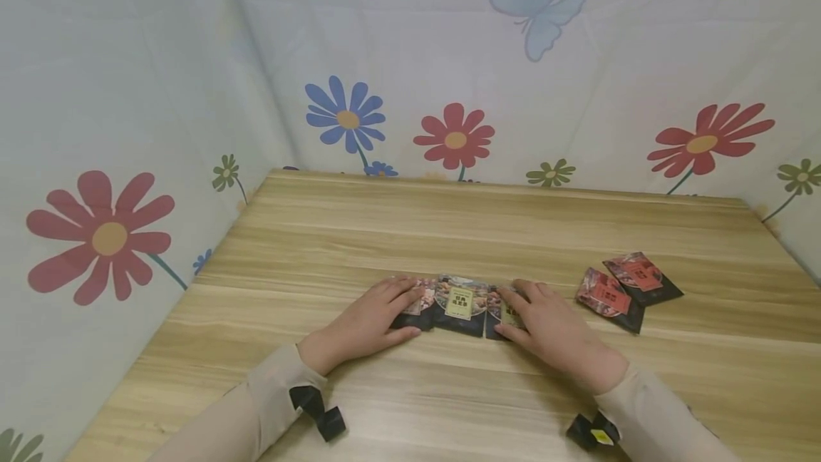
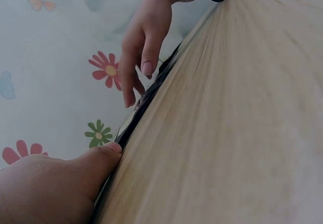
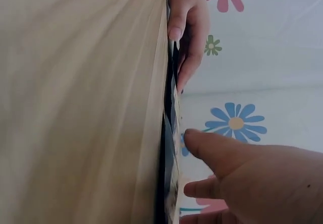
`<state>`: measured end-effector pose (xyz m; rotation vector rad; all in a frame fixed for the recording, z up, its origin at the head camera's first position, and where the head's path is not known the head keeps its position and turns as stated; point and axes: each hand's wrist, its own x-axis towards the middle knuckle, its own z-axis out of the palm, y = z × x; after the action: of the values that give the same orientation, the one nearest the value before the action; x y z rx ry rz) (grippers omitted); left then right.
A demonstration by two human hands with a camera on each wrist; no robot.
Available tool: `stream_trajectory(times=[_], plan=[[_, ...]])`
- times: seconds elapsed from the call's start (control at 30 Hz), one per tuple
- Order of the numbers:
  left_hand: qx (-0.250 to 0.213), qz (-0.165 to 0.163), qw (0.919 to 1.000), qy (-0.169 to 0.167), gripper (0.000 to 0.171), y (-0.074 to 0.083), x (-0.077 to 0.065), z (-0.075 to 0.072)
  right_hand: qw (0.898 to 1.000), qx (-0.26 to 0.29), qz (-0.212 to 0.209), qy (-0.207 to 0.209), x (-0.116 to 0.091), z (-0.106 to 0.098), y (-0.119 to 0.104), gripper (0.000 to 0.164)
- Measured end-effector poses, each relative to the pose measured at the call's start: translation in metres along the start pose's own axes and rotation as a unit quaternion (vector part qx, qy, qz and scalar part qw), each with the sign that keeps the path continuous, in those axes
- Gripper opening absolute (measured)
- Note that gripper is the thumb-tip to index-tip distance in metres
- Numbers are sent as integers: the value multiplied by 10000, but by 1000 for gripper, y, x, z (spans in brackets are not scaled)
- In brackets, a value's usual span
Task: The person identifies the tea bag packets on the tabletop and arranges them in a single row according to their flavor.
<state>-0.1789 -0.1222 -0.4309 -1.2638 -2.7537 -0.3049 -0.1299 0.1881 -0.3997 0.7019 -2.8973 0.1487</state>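
Three flat, dark food packets lie side by side in a row on the table. My left hand rests over the left packet, fingers along its far side and thumb at its near edge. That thumb touches the edge in the left wrist view. Between the hands lies the middle packet, its yellow-green label facing up. Over the right packet, also green-labelled, my right hand spreads its fingers, partly covering it. In the right wrist view the right hand's fingers are extended close above the packets.
Two red-labelled packets, a nearer one and a farther one, overlap to the right of my right hand. The wood-grain table meets a flower-printed curtain at the back and left.
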Motion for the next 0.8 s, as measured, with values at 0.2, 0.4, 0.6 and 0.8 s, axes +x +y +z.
stream_trajectory(times=[0.2, 0.4, 0.6, 0.8], plan=[[32, -2, 10000, 0, 66, -1, 0, 1, 9998, 100, 172, 15, -1, -15, 10, 58], [30, 21, 10000, 5, 65, -1, 0, 0, 9984, 448, 273, -190, -8, -25, 28, 56], [38, 65, 10000, 37, 66, 0, 0, -1, 9977, 561, 365, -66, -17, -27, 45, 55], [21, 70, 9999, 78, 65, 0, 0, 0, 9974, 593, 403, 106, -30, -26, 61, 52]])
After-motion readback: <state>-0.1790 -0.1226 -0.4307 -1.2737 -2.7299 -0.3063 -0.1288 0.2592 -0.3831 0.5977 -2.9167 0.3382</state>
